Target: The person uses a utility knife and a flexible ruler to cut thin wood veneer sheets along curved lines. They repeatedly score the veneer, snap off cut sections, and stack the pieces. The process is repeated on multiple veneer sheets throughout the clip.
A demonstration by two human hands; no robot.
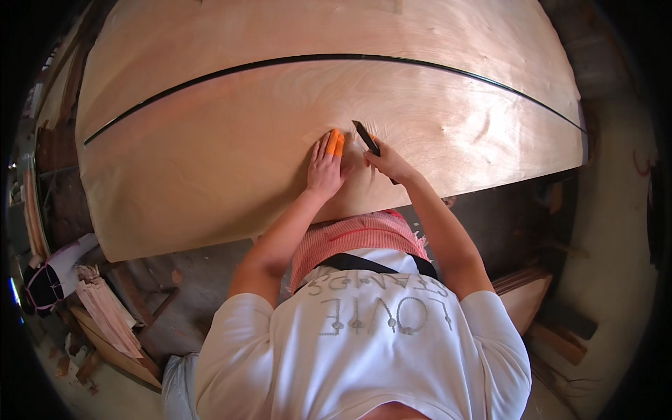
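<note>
A broad sheet of light wood veneer lies spread out before me. My left hand rests flat on it near the front edge, fingers stretched forward, with orange covers on two of them. Just to its right, my right hand is closed around a dark, flat knife-like blade. Its slanted end points forward and left, while the other end sticks out below my fist. Short rough marks or creases show in the veneer beside the blade. I cannot tell whether the tip touches the surface.
A long thin black strip runs across the sheet from left to right, beyond my hands. Stacked veneer pieces stand at the lower left, near a black and white object. More boards lean at the lower right.
</note>
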